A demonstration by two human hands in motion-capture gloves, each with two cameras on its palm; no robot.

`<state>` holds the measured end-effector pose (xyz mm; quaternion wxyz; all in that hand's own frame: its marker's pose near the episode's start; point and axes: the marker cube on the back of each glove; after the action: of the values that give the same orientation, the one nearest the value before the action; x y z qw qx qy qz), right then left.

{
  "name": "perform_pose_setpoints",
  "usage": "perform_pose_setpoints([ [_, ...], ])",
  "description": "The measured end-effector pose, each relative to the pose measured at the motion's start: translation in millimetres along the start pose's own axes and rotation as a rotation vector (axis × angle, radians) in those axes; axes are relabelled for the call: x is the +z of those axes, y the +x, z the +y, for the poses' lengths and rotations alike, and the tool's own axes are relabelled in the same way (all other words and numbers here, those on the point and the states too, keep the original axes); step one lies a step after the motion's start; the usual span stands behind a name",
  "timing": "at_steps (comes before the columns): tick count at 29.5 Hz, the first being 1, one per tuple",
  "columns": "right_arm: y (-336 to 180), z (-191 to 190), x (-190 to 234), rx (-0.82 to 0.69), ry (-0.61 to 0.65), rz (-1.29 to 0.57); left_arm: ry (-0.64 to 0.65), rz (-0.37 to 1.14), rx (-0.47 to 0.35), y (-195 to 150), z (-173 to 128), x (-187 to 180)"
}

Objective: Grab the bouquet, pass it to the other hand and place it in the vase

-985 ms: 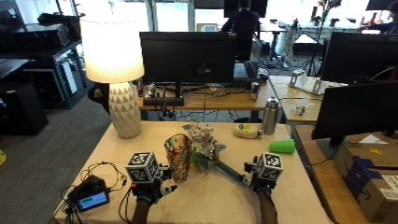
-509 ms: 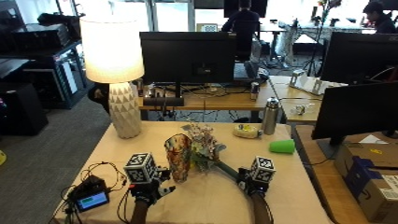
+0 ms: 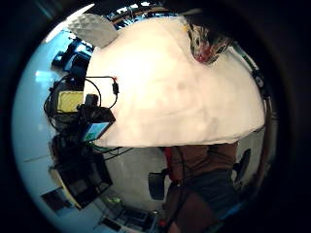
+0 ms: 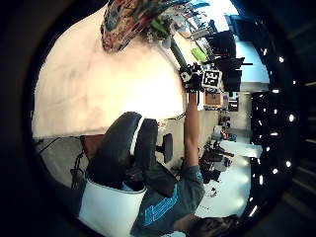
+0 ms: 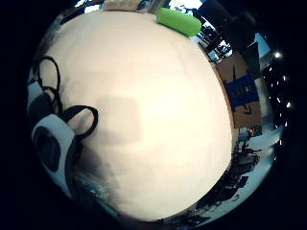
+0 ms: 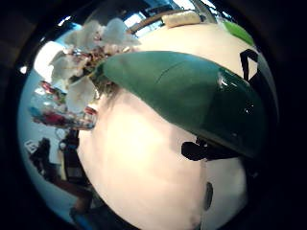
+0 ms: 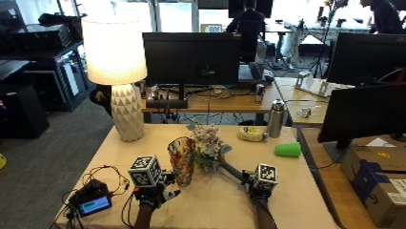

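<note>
1. Both forearms reach forward over the table, the left at the left, the right at the right
2. Left hand (image 7: 154, 192) low over the tabletop beside the vase (image 7: 181, 160), nothing seen between its fingers
3. Right hand (image 7: 258, 188) near the table surface, closed round the bouquet (image 7: 208, 146) stem; the green stem fills the right thumb-side palm view
4. Hands well apart, not touching each other

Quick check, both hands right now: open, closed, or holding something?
Left hand: beside the vase, holding nothing; fingers cannot be told.
Right hand: grips the bouquet by its green stem wrap.
</note>
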<state>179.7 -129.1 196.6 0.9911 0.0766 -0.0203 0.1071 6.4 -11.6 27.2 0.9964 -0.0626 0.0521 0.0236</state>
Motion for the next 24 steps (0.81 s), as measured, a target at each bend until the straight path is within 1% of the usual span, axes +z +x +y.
perform_pose_setpoints([
  [3, 2, 0, -5, 0.042, 0.023, -0.048, 0.008, 0.006, 0.004, 1, -3, -3],
  [6, 1, -1, -19, 0.084, 0.065, -0.149, 0.037, 0.029, 0.023, 9, -5, -13],
  [9, -9, 3, -45, 0.113, 0.109, -0.314, 0.096, 0.072, 0.069, 22, -11, -25],
  [12, -25, 7, -76, 0.101, 0.151, -0.534, 0.151, 0.163, 0.147, 33, -27, -34],
  [14, -40, 11, -99, 0.068, 0.175, -0.719, 0.195, 0.294, 0.217, 47, -37, -45],
  [16, -57, 13, -118, 0.012, 0.200, -0.901, 0.239, 0.473, 0.290, 64, -46, -61],
  [18, -73, 16, -135, -0.075, 0.232, -1.047, 0.262, 0.666, 0.356, 81, -54, -77],
  [20, -90, 21, -153, -0.190, 0.269, -1.170, 0.250, 0.836, 0.411, 98, -60, -92],
  [22, -106, 30, -167, -0.243, 0.254, -1.274, 0.220, 0.953, 0.452, 115, -65, -104],
  [24, -122, 40, -175, -0.235, 0.194, -1.349, 0.193, 1.022, 0.492, 130, -71, -112],
])
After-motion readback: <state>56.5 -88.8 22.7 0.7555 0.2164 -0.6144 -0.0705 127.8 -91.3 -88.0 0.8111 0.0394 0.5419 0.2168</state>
